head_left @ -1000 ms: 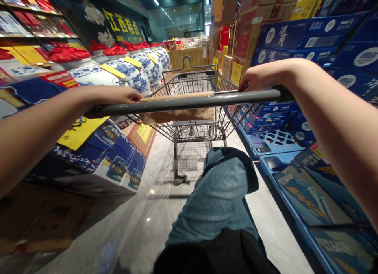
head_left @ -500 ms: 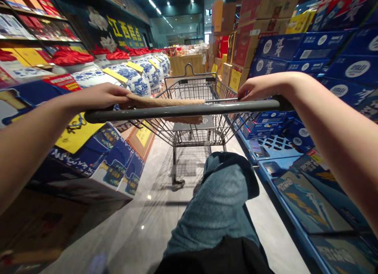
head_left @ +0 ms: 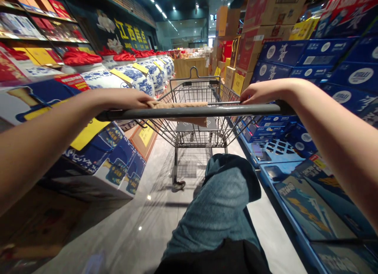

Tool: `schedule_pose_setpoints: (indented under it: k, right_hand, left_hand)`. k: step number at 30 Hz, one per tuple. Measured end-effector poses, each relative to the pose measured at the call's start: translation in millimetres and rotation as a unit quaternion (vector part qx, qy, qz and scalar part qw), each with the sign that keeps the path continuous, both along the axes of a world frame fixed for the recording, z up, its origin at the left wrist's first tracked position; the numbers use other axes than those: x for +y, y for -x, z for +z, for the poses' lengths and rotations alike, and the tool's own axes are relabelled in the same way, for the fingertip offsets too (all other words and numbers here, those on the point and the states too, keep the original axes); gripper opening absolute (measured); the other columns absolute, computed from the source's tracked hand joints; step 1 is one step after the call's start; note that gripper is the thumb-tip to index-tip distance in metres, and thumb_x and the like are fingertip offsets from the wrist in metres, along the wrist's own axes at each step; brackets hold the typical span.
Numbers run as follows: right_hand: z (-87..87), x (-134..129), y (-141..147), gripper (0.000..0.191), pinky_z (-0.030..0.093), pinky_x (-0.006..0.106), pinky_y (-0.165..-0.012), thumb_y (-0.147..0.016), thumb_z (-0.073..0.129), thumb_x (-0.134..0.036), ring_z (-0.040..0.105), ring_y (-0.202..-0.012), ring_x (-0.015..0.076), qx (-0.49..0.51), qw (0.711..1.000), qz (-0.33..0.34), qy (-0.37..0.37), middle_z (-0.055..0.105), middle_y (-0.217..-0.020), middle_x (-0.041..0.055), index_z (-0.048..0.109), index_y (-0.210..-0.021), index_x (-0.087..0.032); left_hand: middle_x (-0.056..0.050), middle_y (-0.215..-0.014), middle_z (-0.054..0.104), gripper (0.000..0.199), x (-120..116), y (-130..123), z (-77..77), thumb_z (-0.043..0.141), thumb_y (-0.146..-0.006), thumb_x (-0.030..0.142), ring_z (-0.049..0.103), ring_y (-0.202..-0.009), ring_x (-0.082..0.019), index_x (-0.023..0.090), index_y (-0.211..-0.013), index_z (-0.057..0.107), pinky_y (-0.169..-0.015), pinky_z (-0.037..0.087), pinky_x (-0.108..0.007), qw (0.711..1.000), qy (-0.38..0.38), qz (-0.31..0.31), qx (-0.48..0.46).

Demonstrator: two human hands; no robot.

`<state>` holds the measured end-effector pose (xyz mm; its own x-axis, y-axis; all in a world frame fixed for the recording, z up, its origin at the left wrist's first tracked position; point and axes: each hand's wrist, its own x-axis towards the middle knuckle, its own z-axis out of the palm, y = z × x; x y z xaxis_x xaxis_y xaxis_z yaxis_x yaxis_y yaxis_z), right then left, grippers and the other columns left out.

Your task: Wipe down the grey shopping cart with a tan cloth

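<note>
As left hand [head_left: 130, 98] and right hand [head_left: 264, 93] drape over handlebar [head_left: 191, 112], closure can't tell | wire shopping cart [head_left: 191, 129] beyond handlebar: likely stiff, light-rolling | hold near handlebar ends

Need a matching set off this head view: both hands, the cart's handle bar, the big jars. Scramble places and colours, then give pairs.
Column one
1. Left hand
2. Right hand
3. Handle bar
4. Big jars

Column two
A. Plain dark grey
B. On the side of the stacked blue cartons with white ovals
C. White with blue patterns, topped with red cloth
D. Fingertips at one end of the tan covering

Pairs: 1-D, 2-B, 3-A, 4-C
</note>
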<state>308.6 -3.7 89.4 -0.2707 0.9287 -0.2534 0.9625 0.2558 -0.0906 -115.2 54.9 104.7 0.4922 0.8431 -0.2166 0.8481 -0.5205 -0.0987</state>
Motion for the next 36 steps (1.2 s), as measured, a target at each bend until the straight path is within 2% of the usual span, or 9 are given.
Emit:
schedule_pose_setpoints:
  k: [6,9,12,17,24,26,29,32,36]
  right_hand:
    - [1.2,-1.4,14.2,0.037,0.05,0.034,-0.075,-0.089,0.066,-0.052,0.069,-0.088,0.0243,-0.042,0.998,0.006,-0.044,0.077,-0.095,0.0074,0.079,-0.103,-0.019]
    - [9.7,4.7,32.1,0.052,0.053,0.035,-0.079,-0.083,0.075,-0.055,0.07,-0.095,0.0265,-0.017,0.997,0.046,-0.061,0.077,-0.105,0.0085,0.075,-0.123,-0.023]
    - [22.2,16.5,56.2,0.073,0.055,0.034,-0.082,-0.079,0.08,-0.058,0.07,-0.102,0.0268,0.025,0.997,0.078,-0.013,0.077,-0.114,0.0069,0.065,-0.142,-0.025]
    - [28.4,36.2,83.6,0.056,0.055,0.033,-0.08,-0.084,0.076,-0.06,0.07,-0.092,0.0224,0.024,0.991,0.124,0.041,0.077,-0.096,0.0039,0.074,-0.127,-0.023]
    - [15.9,43.4,64.7,0.039,0.055,0.034,-0.079,-0.094,0.068,-0.045,0.067,-0.087,0.0213,0.164,0.979,0.064,-0.103,0.073,-0.09,0.0065,0.074,-0.119,-0.016]
    - [14.0,46.7,59.1,0.034,0.055,0.033,-0.079,-0.094,0.068,-0.04,0.064,-0.086,0.0208,0.239,0.955,0.021,-0.172,0.072,-0.085,0.0079,0.074,-0.113,-0.012]
    - [11.7,50.6,56.2,0.018,0.056,0.032,-0.078,-0.093,0.065,-0.028,0.061,-0.08,0.0168,0.402,0.885,-0.03,-0.235,0.069,-0.08,0.0077,0.071,-0.094,-0.011]
    - [8.3,46.2,60.4,0.009,0.056,0.03,-0.076,-0.086,0.065,-0.018,0.063,-0.075,0.0139,0.522,0.836,-0.026,-0.165,0.069,-0.08,0.0069,0.066,-0.077,-0.015]
    - [2.6,35.5,70.8,0.017,0.056,0.03,-0.068,-0.079,0.079,-0.025,0.066,-0.075,0.0174,0.447,0.894,0.019,0.009,0.069,-0.077,0.0074,0.068,-0.072,-0.015]
  left_hand:
    - [-0.002,-0.093,0.077,0.039,7.2,-86.9,-0.1,0.055,-0.085,0.04,0.062,-0.08,-0.018,0.023,-0.109,0.079,-0.074,0.039,-0.025,0.993,0.02,-0.111,-0.024]
    - [-0.003,-0.078,0.072,0.036,11.3,-127.4,3.4,0.059,-0.083,0.043,0.056,-0.07,-0.017,0.021,-0.101,0.081,-0.069,0.037,-0.028,0.988,0.002,-0.153,-0.021]
    - [-0.002,-0.076,0.068,0.038,13.5,-152.1,5.2,0.06,-0.082,0.045,0.053,-0.067,-0.016,0.02,-0.1,0.082,-0.068,0.037,-0.029,0.984,0.016,-0.175,-0.021]
    - [-0.003,-0.071,0.062,0.046,21.5,-146.5,-4.5,0.053,-0.085,0.051,0.052,-0.066,-0.018,0.018,-0.101,0.081,-0.068,0.041,-0.033,0.97,0.08,-0.197,-0.119]
    - [-0.01,-0.086,0.069,0.058,30.4,-130.6,-9.9,0.058,-0.089,0.054,0.064,-0.087,-0.025,0.013,-0.127,0.074,-0.08,0.046,-0.04,0.946,0.036,-0.145,-0.287]
    - [-0.012,-0.091,0.07,0.062,30.8,-137.1,-9.5,0.056,-0.092,0.058,0.066,-0.091,-0.025,0.012,-0.131,0.071,-0.08,0.047,-0.039,0.929,0.033,-0.149,-0.337]
    - [-0.012,-0.089,0.07,0.066,32.8,-145.2,-8.1,0.046,-0.097,0.068,0.068,-0.085,-0.023,0.015,-0.126,0.072,-0.075,0.048,-0.038,0.905,0.023,-0.163,-0.393]
    - [-0.012,-0.08,0.067,0.071,35.9,-146.1,-6.1,0.038,-0.098,0.075,0.067,-0.078,-0.022,0.017,-0.114,0.075,-0.07,0.047,-0.037,0.889,-0.009,-0.162,-0.428]
    - [-0.012,-0.075,0.066,0.066,37.2,-140.9,-7.2,0.038,-0.097,0.071,0.064,-0.074,-0.022,0.019,-0.102,0.077,-0.068,0.046,-0.038,0.896,-0.05,-0.148,-0.416]
